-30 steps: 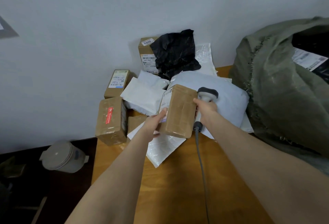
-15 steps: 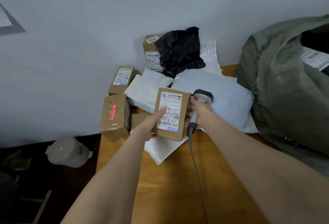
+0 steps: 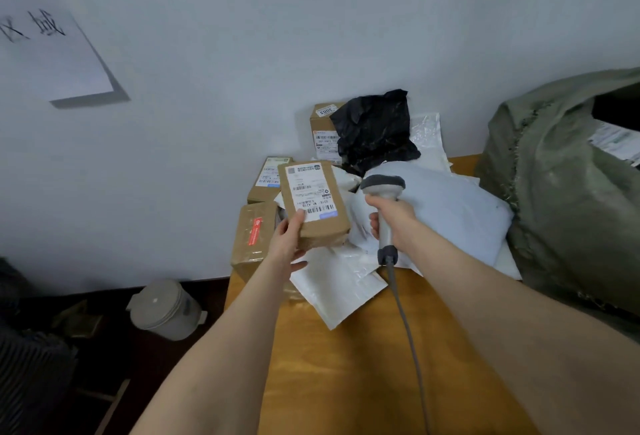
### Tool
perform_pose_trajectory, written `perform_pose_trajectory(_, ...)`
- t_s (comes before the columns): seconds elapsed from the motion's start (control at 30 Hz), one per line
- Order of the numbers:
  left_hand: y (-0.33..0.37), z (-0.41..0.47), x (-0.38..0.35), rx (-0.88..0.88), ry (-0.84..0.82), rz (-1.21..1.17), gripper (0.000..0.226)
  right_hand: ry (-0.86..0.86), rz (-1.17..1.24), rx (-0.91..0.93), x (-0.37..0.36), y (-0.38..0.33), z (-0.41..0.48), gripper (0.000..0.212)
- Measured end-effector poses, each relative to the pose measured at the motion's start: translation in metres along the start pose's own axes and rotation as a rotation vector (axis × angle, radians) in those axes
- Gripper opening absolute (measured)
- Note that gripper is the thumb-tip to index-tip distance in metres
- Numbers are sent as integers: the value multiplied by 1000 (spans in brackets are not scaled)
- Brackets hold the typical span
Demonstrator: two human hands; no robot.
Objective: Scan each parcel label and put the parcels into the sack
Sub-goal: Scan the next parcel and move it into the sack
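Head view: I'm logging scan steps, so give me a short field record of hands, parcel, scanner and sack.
Left hand: grips the small brown cardboard parcel by its near end
Label: white printed label, facing up toward the camera
Right hand: grips the grey corded handheld scanner, right of the parcel
Sack: olive-green woven sack at far right, mouth open

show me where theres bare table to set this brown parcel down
Bare wood table lies near you, below the white mailers, left of the scanner cable. A small strip shows at the back between the grey mailer and sack. The far left is crowded with boxes.
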State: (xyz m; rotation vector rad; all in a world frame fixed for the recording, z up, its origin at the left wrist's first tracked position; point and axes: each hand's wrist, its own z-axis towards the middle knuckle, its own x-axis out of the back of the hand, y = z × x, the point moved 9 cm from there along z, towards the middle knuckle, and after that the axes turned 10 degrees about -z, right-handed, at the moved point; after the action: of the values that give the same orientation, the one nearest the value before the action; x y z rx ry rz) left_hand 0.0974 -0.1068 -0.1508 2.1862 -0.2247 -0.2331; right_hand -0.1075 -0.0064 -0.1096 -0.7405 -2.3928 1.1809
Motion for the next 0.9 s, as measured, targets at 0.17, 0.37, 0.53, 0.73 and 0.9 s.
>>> perform_pose_trajectory(0.17,6,-10,7,-50,71,-197,50,-260,-27,59,-28,-11,-34,19)
perform_pose_trajectory(0.37,11,-14,10,-95,55,-309,68,-327,-124,75,-40,-13,-56,18)
perform_pose_trajectory(0.53,10,-13,14,-131,83,-331,78,-345,-181,105,-42,-16,-70,16)
perform_pose_trajectory(0.73,11,-11,16,-120,100,-300,73,-339,-233,101,-42,-16,-76,16)
perform_pose_trajectory(0.9,11,-10,20,-120,117,-287,74,-333,-244,98,-42,-20,-79,16)
